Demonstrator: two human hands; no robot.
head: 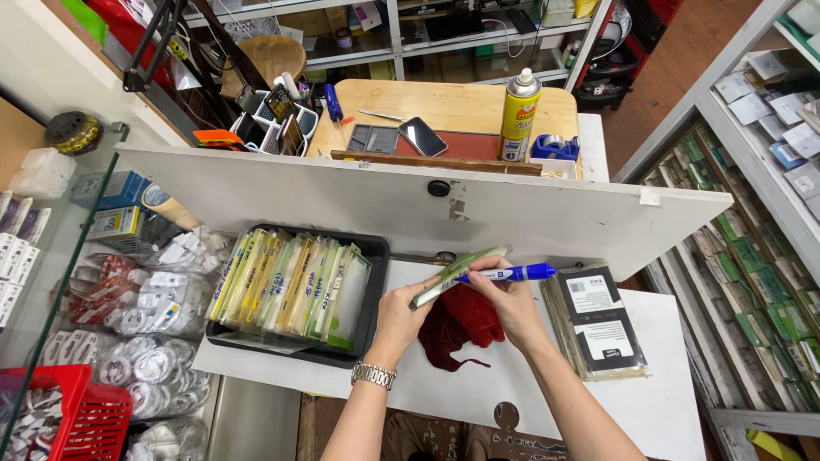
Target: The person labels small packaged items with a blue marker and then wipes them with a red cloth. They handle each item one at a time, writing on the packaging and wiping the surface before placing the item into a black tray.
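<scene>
1. Between the two hands, raised just above the white table [598, 384], sits a flat clear packet [453, 275] with a greenish insert, tilted with its far end higher.
2. Left hand [400, 314] grips the packet's near, lower end between thumb and fingers; a metal watch [373, 375] is on that wrist.
3. Right hand [511, 300] is closed around a blue marker [511, 273], its tip resting against the packet's upper face, while its fingers also seem to steady the packet's edge.
4. Handling, as a judgement: the packet looks thin, light and fairly stiff, with a glossy sleeve that could slip; holding it by the edges at both ends, as now, keeps it flat and keeps fingers off the writing face.
5. Directly under the hands lies a crumpled dark red cloth [461, 324], soft and close below them.
6. Left of the left hand, a black tray [376, 256] holds a row of similar packets standing on edge, close enough for an elbow to brush.
7. Right of the right hand, a stack of dark sleeves [598, 320] lies flat on the table.
8. Beyond the hands, a white board [384, 201] stands as a barrier; a yellow spray can [518, 115] and a phone [422, 136] are on the wooden bench behind it, well apart.
</scene>
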